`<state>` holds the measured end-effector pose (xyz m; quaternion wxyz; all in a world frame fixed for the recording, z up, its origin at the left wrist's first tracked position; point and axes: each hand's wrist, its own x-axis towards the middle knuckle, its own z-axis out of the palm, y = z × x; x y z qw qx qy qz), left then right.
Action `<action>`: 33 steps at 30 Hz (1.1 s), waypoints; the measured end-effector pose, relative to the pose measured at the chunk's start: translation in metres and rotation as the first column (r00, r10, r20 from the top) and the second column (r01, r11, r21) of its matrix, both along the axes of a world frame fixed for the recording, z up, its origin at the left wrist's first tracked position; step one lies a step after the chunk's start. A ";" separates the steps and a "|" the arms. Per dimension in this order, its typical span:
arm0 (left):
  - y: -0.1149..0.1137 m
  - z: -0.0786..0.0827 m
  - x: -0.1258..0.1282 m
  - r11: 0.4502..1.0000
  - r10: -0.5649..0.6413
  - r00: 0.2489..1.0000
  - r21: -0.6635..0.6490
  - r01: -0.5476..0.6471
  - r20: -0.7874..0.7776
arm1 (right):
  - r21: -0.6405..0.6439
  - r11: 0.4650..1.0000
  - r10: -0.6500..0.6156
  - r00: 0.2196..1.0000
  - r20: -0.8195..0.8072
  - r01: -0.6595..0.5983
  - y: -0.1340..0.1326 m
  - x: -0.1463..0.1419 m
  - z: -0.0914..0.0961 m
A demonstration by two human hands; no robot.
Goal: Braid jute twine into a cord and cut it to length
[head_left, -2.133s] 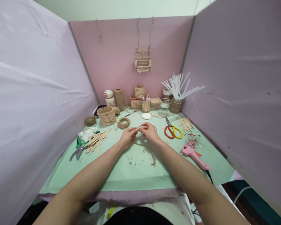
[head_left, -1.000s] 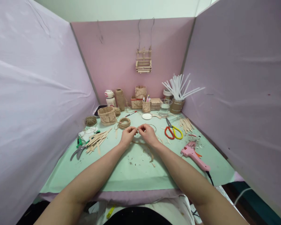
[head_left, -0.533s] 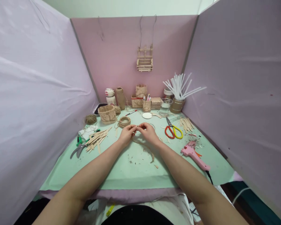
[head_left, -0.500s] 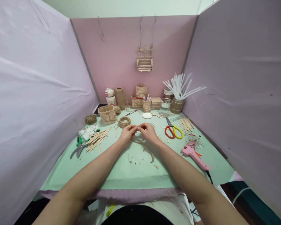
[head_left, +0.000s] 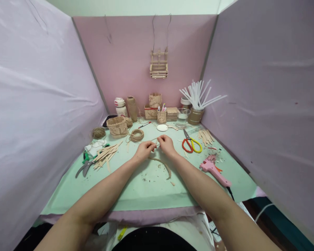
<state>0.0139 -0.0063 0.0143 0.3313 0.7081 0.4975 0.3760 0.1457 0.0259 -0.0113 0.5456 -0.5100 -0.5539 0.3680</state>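
Over the middle of the mat, my left hand [head_left: 144, 150] is closed in a pinch on thin twine [head_left: 157, 141]. My right hand [head_left: 166, 144], just to its right and slightly higher, pinches the same twine, and a few short strands show in the narrow gap between the hands. How the strands cross is too small to make out. A thicker brown cord [head_left: 168, 168] curves across the mat below my hands, its upper end near my left hand. Behind my left hand lies a coil of twine [head_left: 136, 135].
Red-and-yellow scissors [head_left: 192, 144] and a pink glue gun [head_left: 215, 170] lie right. Wooden sticks [head_left: 106, 155] and pruning shears [head_left: 86, 168] lie left. A woven-look basket [head_left: 117, 127], a water bowl [head_left: 182, 118] and a pot of white glue sticks [head_left: 195, 116] stand at the back.
My hands have moved slightly apart, so more of the twine shows between them. The whole view has shifted a little. The cord's curve on the mat lies more open now.
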 end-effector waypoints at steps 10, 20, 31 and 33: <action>-0.002 -0.002 0.002 0.999 0.006 1.000 0.033 -0.007 0.022 | -0.019 0.993 0.109 0.981 -0.157 -0.114 0.001 0.013 0.013; -0.002 -0.003 0.001 0.998 0.052 0.993 0.022 -0.054 0.104 | -0.032 0.976 0.207 0.963 -0.174 -0.216 -0.003 0.013 0.017; 0.000 -0.008 0.000 0.998 0.069 0.962 -0.012 -0.069 0.264 | -0.202 0.935 0.263 0.952 -0.157 -0.292 -0.009 0.013 0.022; 0.000 -0.008 0.000 0.999 0.045 0.968 0.008 -0.049 0.249 | -0.162 0.931 0.308 0.941 -0.139 -0.329 -0.010 0.012 0.021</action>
